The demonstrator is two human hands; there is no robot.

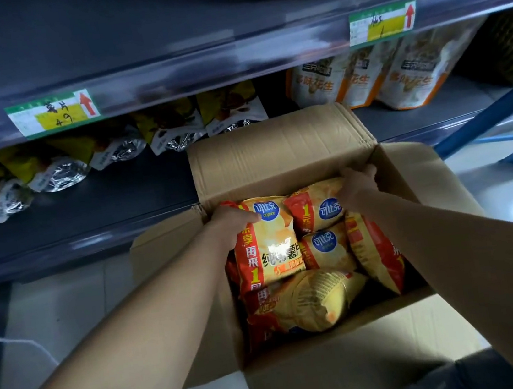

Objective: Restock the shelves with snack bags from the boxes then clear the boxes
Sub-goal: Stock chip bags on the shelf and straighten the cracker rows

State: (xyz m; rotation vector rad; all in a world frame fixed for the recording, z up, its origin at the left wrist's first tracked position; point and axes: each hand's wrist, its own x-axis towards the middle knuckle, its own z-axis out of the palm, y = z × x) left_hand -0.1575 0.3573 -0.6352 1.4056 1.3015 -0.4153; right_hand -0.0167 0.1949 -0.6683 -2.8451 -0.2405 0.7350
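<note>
Snack bags [312, 298] in yellow and red fill the open cardboard box [276, 155] that stands on the floor just before the lower shelf [101, 199]. The left hand [233, 227] grips the far end of the left bag [273, 251], fingers curled over its top edge. The right hand [356, 185] lies on the far right bag [316, 209] with fingers bent into the box corner; whether it holds the bag cannot be told. Blue round logos on the bags read "copico". On the shelf edge above, the left price tag [52, 113] bears a handwritten "49" and a red arrow; the right price tag [382, 22] is blurred. Yellow foil pouches [47, 167] lie on the lower shelf at left, white-and-orange pouches [409, 74] marked "花生" stand at right.
</note>
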